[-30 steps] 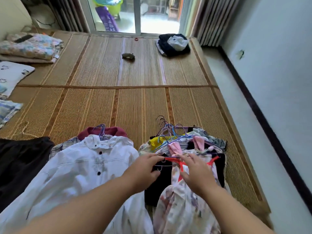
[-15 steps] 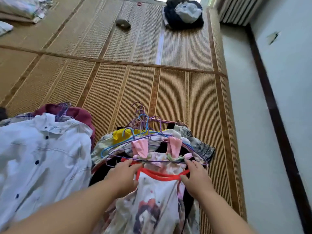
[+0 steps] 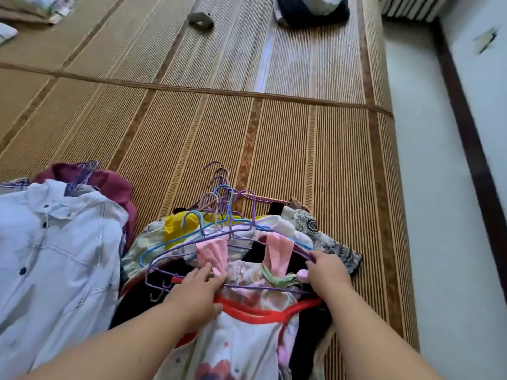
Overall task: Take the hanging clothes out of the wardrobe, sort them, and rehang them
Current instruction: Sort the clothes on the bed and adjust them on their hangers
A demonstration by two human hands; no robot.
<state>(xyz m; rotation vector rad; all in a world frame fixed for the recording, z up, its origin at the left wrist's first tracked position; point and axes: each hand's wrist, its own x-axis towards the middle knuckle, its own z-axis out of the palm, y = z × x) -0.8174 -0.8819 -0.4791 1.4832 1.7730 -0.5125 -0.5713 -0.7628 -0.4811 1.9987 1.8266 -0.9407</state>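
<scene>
A pile of clothes on wire hangers [image 3: 219, 209] lies on the woven mat in front of me. On top is a floral dress with pink straps [image 3: 214, 253] on a purple hanger [image 3: 170, 259], over a white garment with a red neckline [image 3: 247, 315]. My left hand [image 3: 197, 292] grips the purple hanger's lower bar near the left pink strap. My right hand [image 3: 327, 270] holds the hanger's right end. A second pile to the left is topped by a white buttoned shirt [image 3: 55, 256] over a maroon garment [image 3: 109, 182].
The striped straw mat [image 3: 274, 146] stretches ahead. A small dark object [image 3: 201, 19] and a dark bundle of clothes [image 3: 310, 9] lie at its far end. Folded fabrics [image 3: 24, 9] sit far left. A white floor strip and wall [image 3: 439, 187] run along the right.
The view has tilted down and moved closer to the pile. My hands went from the red neckline up to the purple hanger, spreading apart along it.
</scene>
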